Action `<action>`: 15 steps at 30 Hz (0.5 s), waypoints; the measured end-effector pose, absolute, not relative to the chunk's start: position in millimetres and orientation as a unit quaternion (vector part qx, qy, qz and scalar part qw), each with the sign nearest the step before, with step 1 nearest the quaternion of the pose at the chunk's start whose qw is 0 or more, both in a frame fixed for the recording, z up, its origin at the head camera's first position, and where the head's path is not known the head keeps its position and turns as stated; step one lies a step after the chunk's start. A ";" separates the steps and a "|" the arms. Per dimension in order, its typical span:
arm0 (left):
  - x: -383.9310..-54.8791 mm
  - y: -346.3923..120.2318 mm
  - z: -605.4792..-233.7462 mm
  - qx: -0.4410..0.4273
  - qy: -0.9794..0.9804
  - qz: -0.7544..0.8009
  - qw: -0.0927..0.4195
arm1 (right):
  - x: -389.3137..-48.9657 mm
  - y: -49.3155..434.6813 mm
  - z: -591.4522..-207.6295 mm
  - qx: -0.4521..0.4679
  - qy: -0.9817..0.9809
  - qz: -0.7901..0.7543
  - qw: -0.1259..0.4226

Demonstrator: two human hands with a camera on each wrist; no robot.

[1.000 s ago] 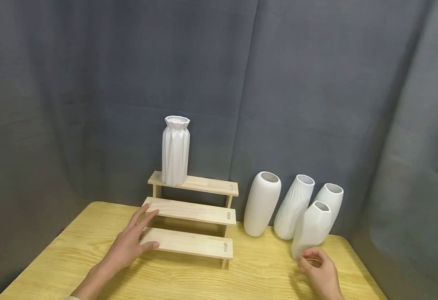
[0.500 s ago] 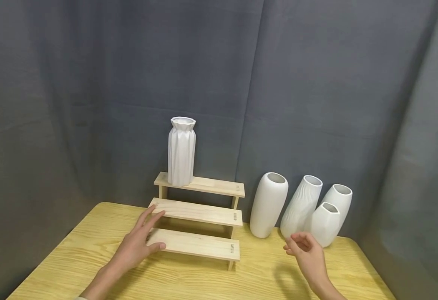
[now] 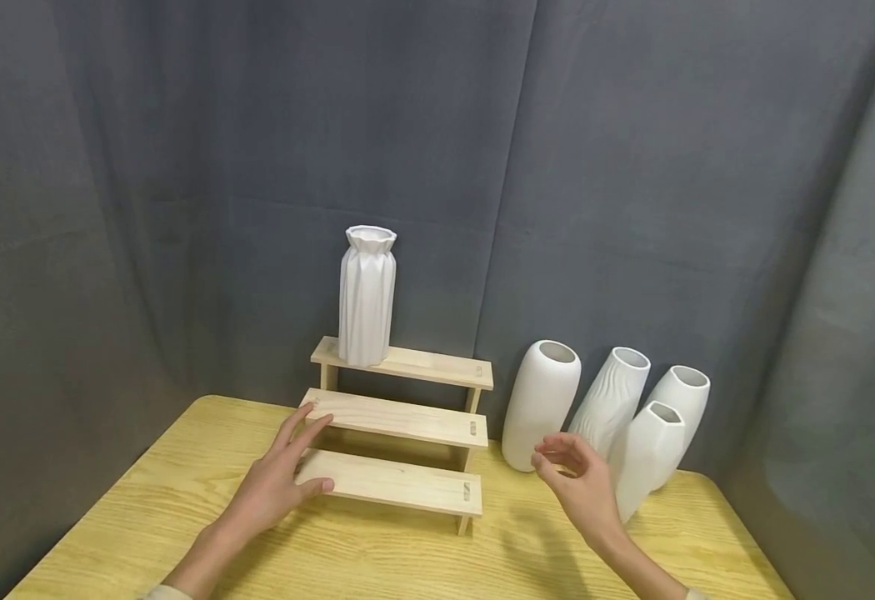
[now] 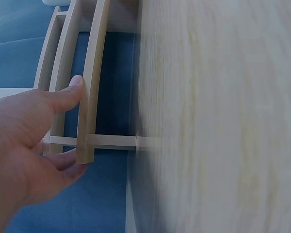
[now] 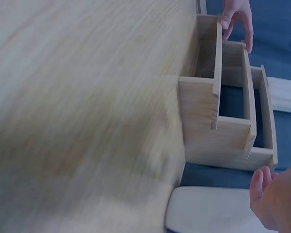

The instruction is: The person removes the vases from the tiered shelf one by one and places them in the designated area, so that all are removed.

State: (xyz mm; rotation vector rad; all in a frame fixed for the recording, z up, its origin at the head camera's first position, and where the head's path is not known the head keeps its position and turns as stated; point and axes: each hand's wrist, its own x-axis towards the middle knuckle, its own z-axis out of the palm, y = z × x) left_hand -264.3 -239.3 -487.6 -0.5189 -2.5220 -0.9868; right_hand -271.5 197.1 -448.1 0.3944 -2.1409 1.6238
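A three-step wooden stand stands on the table, with a white pleated vase upright on its top step. My left hand is at the stand's left end, fingers spread and fairly straight over the middle step, thumb at the lowest step. The left wrist view shows the thumb against a step's edge. My right hand is over the table with loosely bent fingers and nothing in it. Nearest to it are a smooth white vase, a wavy-grooved vase and a faceted vase, whose lower part the hand partly covers.
Another white vase stands behind the faceted one at the table's right. The yellow wood-grain table ends at a dark grey curtain behind, with more curtain at both sides.
My right hand has moved from the base of the faceted vase leftward and up, toward the smooth vase. My left hand stays at the stand. The whole view has shifted slightly.
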 end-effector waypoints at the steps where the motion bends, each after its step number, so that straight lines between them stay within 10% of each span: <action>1: -264.1 -239.6 -487.1 -0.182 -0.898 -0.353 0.189 | -273.1 193.7 -446.5 0.149 -0.773 0.580 0.209; 15: -263.5 -239.5 -485.2 -0.174 -0.897 -0.364 0.180 | -293.4 149.2 -422.2 0.219 -0.768 0.575 0.179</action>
